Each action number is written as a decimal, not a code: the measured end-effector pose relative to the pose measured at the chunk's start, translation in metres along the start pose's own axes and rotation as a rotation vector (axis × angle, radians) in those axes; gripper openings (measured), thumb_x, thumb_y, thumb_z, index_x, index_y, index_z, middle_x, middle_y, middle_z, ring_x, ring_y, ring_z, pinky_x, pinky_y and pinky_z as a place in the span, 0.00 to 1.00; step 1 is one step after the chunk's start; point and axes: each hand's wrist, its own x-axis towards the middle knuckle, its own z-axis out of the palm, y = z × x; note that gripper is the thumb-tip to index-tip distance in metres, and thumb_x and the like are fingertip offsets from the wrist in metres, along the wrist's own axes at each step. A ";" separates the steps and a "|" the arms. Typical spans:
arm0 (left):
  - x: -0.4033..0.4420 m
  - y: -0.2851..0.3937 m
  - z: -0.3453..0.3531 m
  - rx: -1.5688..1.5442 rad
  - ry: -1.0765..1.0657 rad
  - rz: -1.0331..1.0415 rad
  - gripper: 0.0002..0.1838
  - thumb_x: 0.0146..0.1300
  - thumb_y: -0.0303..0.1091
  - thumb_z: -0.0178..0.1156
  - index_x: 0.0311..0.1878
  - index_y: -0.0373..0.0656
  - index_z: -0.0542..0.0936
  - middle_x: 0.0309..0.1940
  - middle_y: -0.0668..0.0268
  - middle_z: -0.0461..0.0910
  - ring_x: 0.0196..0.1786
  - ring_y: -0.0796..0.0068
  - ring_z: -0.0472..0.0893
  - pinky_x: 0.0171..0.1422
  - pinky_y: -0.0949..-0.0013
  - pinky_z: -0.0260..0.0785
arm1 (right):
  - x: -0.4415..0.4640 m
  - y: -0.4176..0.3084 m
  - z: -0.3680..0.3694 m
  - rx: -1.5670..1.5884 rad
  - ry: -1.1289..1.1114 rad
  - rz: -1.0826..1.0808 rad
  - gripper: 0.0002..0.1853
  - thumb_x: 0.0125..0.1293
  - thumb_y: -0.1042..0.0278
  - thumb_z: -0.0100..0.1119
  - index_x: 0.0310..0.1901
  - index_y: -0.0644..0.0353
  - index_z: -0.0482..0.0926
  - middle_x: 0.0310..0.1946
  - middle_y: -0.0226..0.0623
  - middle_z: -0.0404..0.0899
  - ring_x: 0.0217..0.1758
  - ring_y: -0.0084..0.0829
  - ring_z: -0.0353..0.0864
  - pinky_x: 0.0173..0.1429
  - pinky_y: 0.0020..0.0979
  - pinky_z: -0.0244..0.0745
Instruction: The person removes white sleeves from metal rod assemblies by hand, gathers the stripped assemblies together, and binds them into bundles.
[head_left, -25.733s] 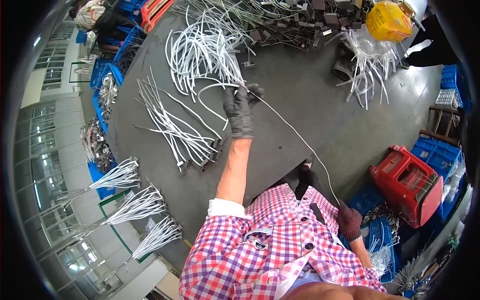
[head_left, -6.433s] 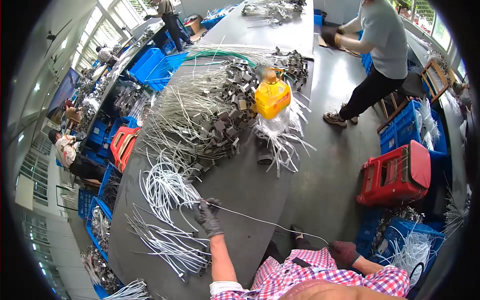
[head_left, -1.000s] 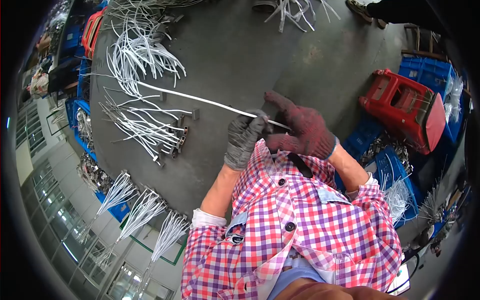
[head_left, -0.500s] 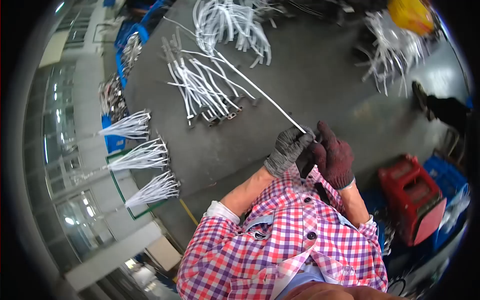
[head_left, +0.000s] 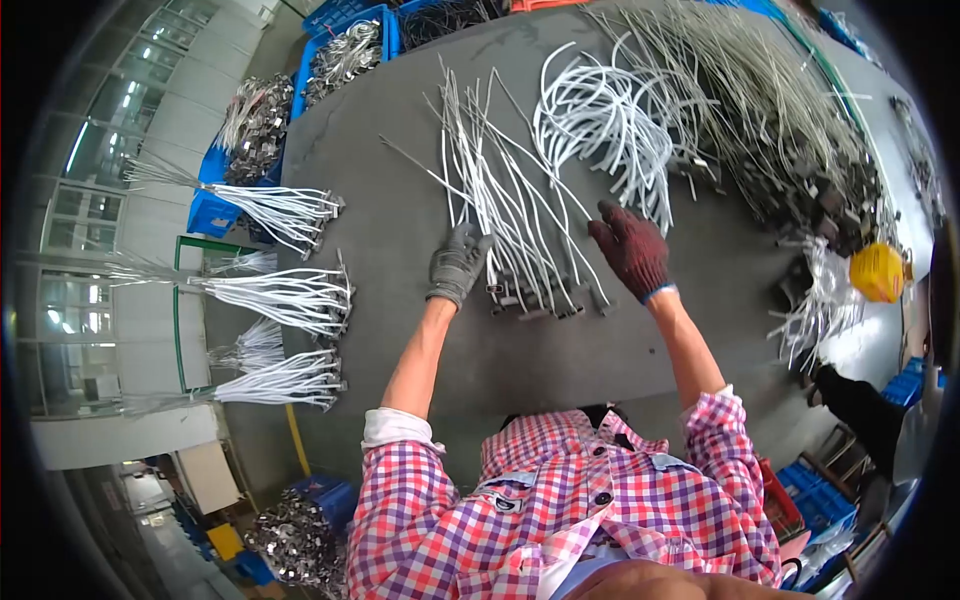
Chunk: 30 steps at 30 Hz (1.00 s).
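Note:
My left hand [head_left: 460, 265], in a grey knit glove, lies at the left edge of a loose pile of white-sleeved wires [head_left: 510, 210], touching it, thumb and fingers apart. Small dark end pieces [head_left: 535, 298] sit at the pile's near end; bare thin wire sticks out at the far end. To the right of the pile is my right hand [head_left: 632, 250], in a dark red glove, fingers stretched forward and nothing seen in them. Just beyond it lies a heap of loose white sleeves [head_left: 610, 120].
Several bundles of sleeved wires [head_left: 275, 300] hang over the table's left edge. Many bare wires with dark ends [head_left: 800, 150] cover the far right. A yellow container [head_left: 877, 272] stands near them. Blue bins [head_left: 213, 205] with metal parts line the far left. A person's dark-clothed leg [head_left: 855, 410] shows at right.
Both hands have moved apart and forward, from close to my chest to either side of the wire pile. The long white-sleeved wire they held is no longer in them. My view has shifted.

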 end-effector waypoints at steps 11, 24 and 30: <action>0.072 -0.023 0.035 -0.272 0.198 -0.097 0.37 0.54 0.63 0.60 0.52 0.38 0.69 0.41 0.49 0.78 0.42 0.45 0.78 0.44 0.49 0.69 | 0.083 -0.084 0.133 0.036 -0.444 0.221 0.31 0.58 0.38 0.52 0.43 0.65 0.75 0.38 0.60 0.78 0.44 0.58 0.77 0.48 0.49 0.70; 0.051 -0.019 -0.002 -0.546 0.065 -0.147 0.36 0.54 0.42 0.69 0.61 0.38 0.63 0.43 0.60 0.77 0.44 0.68 0.78 0.48 0.65 0.72 | 0.085 -0.131 0.133 0.167 -0.799 0.005 0.23 0.65 0.61 0.55 0.59 0.63 0.69 0.46 0.44 0.80 0.47 0.31 0.79 0.51 0.31 0.71; -0.003 0.067 -0.043 -0.607 0.083 -0.054 0.19 0.62 0.28 0.60 0.55 0.43 0.69 0.32 0.71 0.77 0.28 0.84 0.74 0.30 0.75 0.69 | 0.109 -0.133 0.086 1.054 -0.342 0.093 0.40 0.58 0.74 0.66 0.69 0.63 0.54 0.52 0.40 0.74 0.51 0.26 0.74 0.55 0.28 0.71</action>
